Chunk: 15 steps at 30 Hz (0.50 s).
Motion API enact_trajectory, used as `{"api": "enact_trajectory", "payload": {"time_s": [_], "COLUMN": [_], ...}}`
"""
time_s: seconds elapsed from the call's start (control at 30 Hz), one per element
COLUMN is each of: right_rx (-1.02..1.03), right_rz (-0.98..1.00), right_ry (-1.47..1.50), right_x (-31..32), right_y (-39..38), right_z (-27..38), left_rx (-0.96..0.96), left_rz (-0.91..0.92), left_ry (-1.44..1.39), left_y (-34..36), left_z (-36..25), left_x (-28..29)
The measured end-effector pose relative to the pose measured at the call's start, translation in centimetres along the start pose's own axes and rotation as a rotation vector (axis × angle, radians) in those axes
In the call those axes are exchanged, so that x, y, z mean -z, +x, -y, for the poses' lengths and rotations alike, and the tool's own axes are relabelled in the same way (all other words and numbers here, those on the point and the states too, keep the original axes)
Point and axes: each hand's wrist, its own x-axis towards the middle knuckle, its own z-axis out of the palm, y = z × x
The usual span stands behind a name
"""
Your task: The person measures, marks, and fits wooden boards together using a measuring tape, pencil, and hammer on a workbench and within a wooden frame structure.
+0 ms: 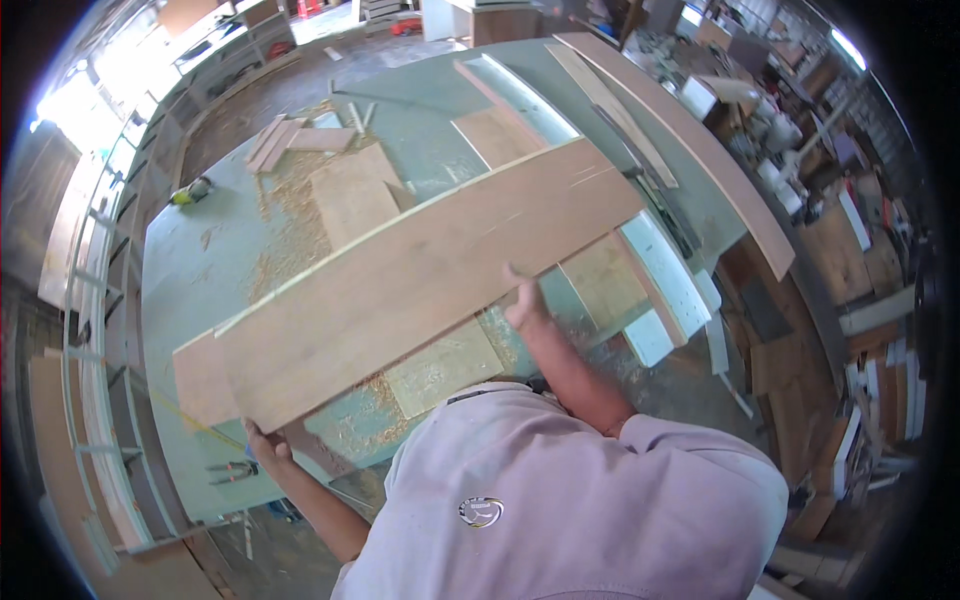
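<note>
A long, wide wooden board slants across the green worktable, its left end nearer to me and its right end farther off. At the board's near left corner, my left hand grips the edge. Farther right along the same edge, my right hand holds it with the thumb up; its other fingers are mostly hidden. Another wooden piece shows from under the left end. Below the board's middle lies a pale wooden panel, and a second pale panel pokes out behind it.
Wood shavings litter the green tabletop. Short wood offcuts are piled at the back left, near a yellow-green tool. Pliers lie by my left hand. A long plank runs along the right edge.
</note>
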Motion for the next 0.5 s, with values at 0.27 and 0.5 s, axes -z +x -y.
{"api": "enact_trajectory", "payload": {"time_s": [0.27,0.5], "right_rx": [-0.654,-0.733], "right_rz": [0.025,0.132], "right_ry": [0.449,0.337], "right_x": [-4.8,-5.8], "right_y": [-6.5,-7.6], "right_z": [-2.0,-0.1], "left_rx": [0.061,0.144], "left_rz": [-0.192,0.004], "left_ry": [-0.157,0.078], "left_y": [6.8,2.5], "left_z": [-1.6,0.8], "left_x": [9.9,3.6]}}
